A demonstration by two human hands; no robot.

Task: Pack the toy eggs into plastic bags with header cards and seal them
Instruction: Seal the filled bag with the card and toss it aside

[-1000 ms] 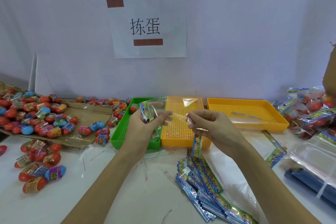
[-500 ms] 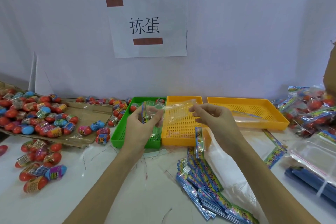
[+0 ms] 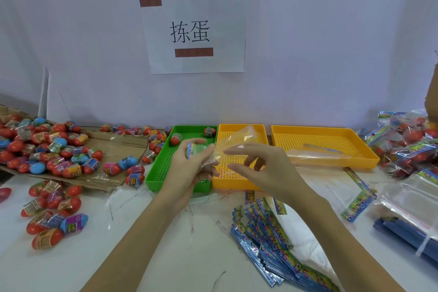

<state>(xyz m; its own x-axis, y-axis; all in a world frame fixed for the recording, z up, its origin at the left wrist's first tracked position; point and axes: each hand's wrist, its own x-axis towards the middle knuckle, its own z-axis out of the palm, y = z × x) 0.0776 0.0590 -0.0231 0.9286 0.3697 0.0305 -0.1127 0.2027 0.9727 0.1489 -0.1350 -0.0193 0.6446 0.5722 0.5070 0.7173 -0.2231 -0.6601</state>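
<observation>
The left hand [image 3: 189, 168] pinches a clear plastic bag [image 3: 227, 147] with a header card [image 3: 193, 150] in it, thumb on top. The bag sticks out toward the right hand [image 3: 263, 170], whose fingers [image 3: 239, 149] are spread and loosely bent, just beside the bag; I cannot tell if they touch it. Below both hands the white counter [image 3: 118, 256] is bare. Loose toy eggs [image 3: 71, 161] lie left of the fingers. Behind them sit a green tray [image 3: 156, 180] and a yellow tray [image 3: 237, 185]. The bag's far edge is hard to see.
</observation>
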